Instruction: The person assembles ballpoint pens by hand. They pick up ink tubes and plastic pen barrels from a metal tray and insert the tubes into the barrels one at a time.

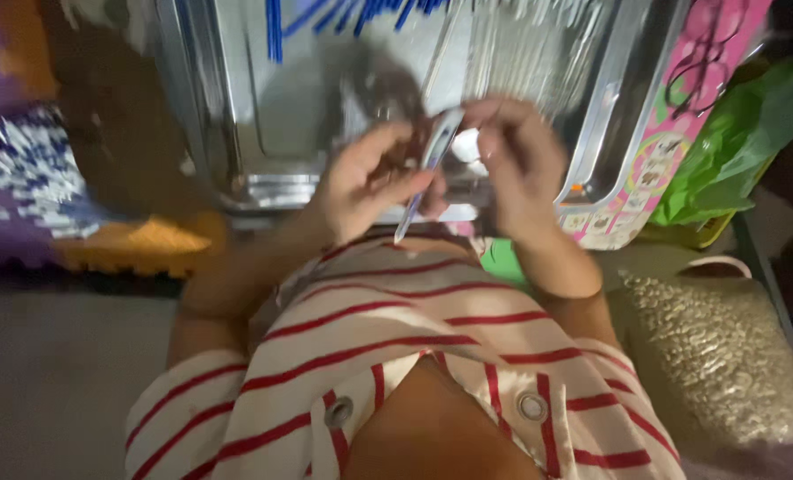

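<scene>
The person holds 1 slim pen-like stick between both hands, above the near edge of a shiny metal tray. The left hand pinches the lower half of the stick with thumb and fingers closed on it. The right hand closes its fingertips on the upper end. The 2 hands sit close together, almost touching, just in front of the person's striped shirt.

Handling, as a judgement:
- The stick looks light, thin and stiff, with a pale barrel and a narrow lower tip
- A smooth barrel of this kind is likely slippery; a 2-finger pinch near the middle gives the best control
- The narrow tip is probably the weakest part and should not carry the load

Limits of the view:
- Motion blur smears both hands, so the exact finger placement is unclear
- A small dark item near the left palm cannot be identified
- The tray holds many thin rods and blue sticks, cut off by the top edge
- A pink patterned board, a green bag and a sack of pale grains lie at the right, partly cropped
</scene>
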